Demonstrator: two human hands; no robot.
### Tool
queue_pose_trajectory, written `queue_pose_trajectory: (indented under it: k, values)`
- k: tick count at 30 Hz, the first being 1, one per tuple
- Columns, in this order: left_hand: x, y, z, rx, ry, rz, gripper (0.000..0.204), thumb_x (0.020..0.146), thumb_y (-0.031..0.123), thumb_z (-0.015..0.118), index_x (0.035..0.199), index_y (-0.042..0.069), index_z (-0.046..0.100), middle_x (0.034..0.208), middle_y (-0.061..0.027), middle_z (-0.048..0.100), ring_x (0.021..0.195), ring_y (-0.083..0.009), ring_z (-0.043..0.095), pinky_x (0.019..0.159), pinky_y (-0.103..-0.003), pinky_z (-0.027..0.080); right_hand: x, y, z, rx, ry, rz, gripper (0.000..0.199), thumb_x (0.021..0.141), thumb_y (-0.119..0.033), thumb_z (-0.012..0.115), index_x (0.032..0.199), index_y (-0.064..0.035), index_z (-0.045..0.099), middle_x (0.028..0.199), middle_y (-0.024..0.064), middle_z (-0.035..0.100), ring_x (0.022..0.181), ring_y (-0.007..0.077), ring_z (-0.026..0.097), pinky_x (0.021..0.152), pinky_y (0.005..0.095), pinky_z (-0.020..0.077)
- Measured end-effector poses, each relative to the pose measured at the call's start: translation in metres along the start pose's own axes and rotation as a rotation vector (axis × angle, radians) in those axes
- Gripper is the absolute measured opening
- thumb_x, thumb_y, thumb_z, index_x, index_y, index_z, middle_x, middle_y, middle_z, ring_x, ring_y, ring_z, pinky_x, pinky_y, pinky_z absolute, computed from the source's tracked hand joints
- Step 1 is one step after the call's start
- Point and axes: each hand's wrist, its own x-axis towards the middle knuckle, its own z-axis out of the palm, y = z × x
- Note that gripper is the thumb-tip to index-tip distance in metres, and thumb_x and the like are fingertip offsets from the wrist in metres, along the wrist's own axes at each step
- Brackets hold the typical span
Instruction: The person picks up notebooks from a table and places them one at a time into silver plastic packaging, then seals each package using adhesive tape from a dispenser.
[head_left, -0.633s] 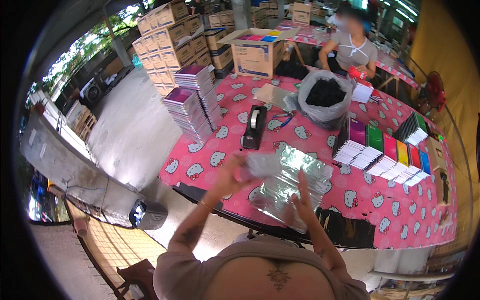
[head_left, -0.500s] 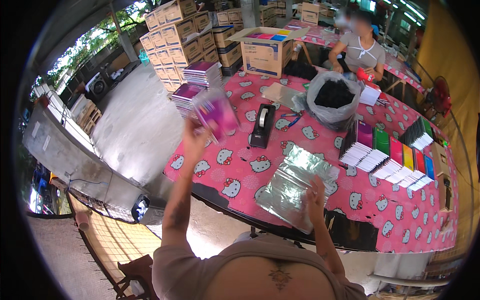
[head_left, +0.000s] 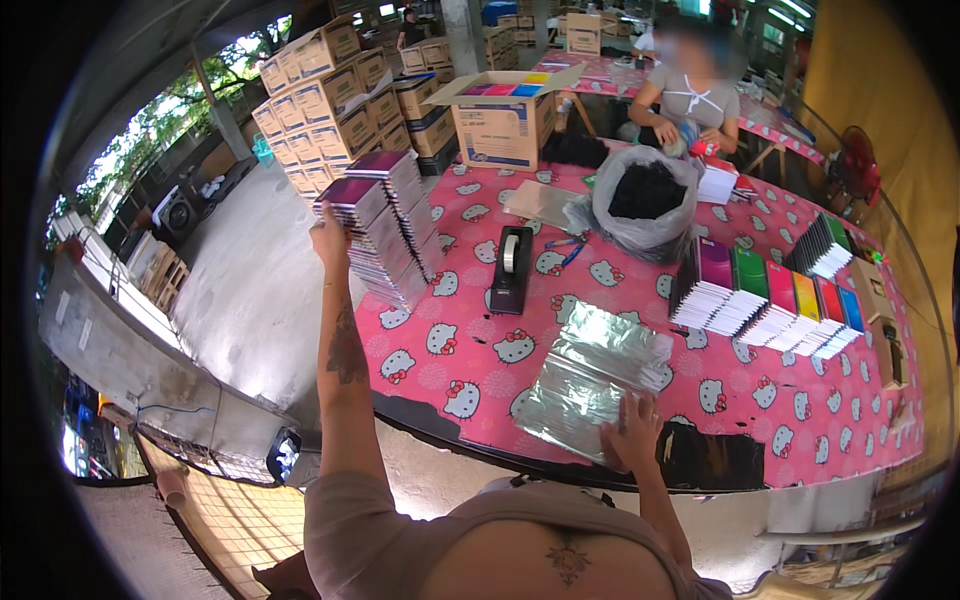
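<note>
My left hand [head_left: 328,240] is at the near left corner of the tall stack of purple notebooks [head_left: 375,240]. Its fingers are closed over the edge of the top purple notebook [head_left: 352,192], partly hidden behind it. Against that stack's far side stands a second stack of notebooks [head_left: 392,168]. Over the near table edge, my right hand [head_left: 632,432] lies with fingers apart on the lower right corner of a pile of clear, shiny plastic sleeves [head_left: 590,385]. Between stacks and sleeves stands a black tape dispenser [head_left: 510,272].
Rows of coloured notebooks [head_left: 770,300] occupy the table's right side. A plastic bag of black material [head_left: 645,200], blue-handled pliers [head_left: 572,250] and an open carton [head_left: 497,130] sit farther back. Across the table, a person [head_left: 690,95] handles a red item. Stacked cartons [head_left: 325,110] rise behind left.
My left hand has carried a purple notebook left, from above the table to the top of the near stack. My right hand has shifted down toward the sleeves' near corner.
</note>
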Motion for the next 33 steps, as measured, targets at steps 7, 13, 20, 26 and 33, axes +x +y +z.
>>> queue_pose_trajectory:
  k: [7, 13, 20, 26, 33]
  values:
    - [-0.109, -0.026, 0.038, -0.074, 0.205, 0.463, 0.038, 0.101, 0.03, 0.055, 0.114, -0.005, 0.056, 0.094, -0.0195, 0.065, 0.085, -0.029, 0.064, 0.078, -0.04, 0.049, 0.021, 0.014, 0.007, -0.04, -0.233, -0.013, 0.099, 0.074, -0.065, 0.069, 0.153, -0.0165, 0.035, 0.159, 0.0282, 0.019, 0.149, 0.0463, 0.013, 0.11, 0.0739, 0.0108]
    - [-0.375, -0.007, 0.09, -0.061, -0.7, 0.804, 0.025, 0.091, 0.01, 0.066, 0.114, 0.002, 0.062, 0.095, -0.0148, 0.061, 0.075, -0.0239, 0.058, 0.069, -0.034, 0.05, 0.036, 0.043, -0.019, 0.095, -0.106, 0.049, 0.092, 0.079, -0.053, 0.072, 0.154, -0.0174, 0.031, 0.159, 0.0255, 0.018, 0.148, 0.0443, 0.017, 0.111, 0.0715, 0.0157]
    - [-0.567, 0.05, 0.153, -0.179, -0.965, 1.056, 0.024, 0.091, 0.011, 0.067, 0.113, 0.003, 0.064, 0.106, -0.0154, 0.062, 0.083, -0.0268, 0.064, 0.073, -0.037, 0.053, 0.079, 0.241, -0.193, -0.062, 0.44, 0.169, 0.079, 0.083, -0.029, 0.073, 0.151, -0.0159, 0.035, 0.16, 0.0196, 0.022, 0.147, 0.0415, 0.021, 0.11, 0.0655, 0.0253]
    - [-0.778, 0.132, 0.287, -0.325, -1.024, 1.371, 0.035, 0.09, 0.021, 0.069, 0.119, 0.002, 0.062, 0.117, -0.0174, 0.062, 0.103, -0.0345, 0.062, 0.089, -0.043, 0.051, 0.131, 0.429, -0.321, -0.376, 0.533, 0.304, 0.078, 0.084, -0.017, 0.067, 0.153, -0.014, 0.03, 0.163, 0.0107, 0.02, 0.15, 0.033, 0.02, 0.114, 0.0632, 0.026]
    - [-0.9, 0.181, 0.435, -0.073, -0.785, 1.56, 0.04, 0.09, 0.017, 0.061, 0.126, -0.001, 0.058, 0.126, -0.0221, 0.061, 0.115, -0.0359, 0.059, 0.1, -0.045, 0.046, 0.141, 0.506, -0.377, -0.295, 0.689, -0.058, 0.03, 0.088, -0.008, 0.063, 0.117, -0.011, 0.066, 0.112, 0.007, 0.066, 0.106, 0.0265, 0.061, 0.095, 0.0453, 0.0425]
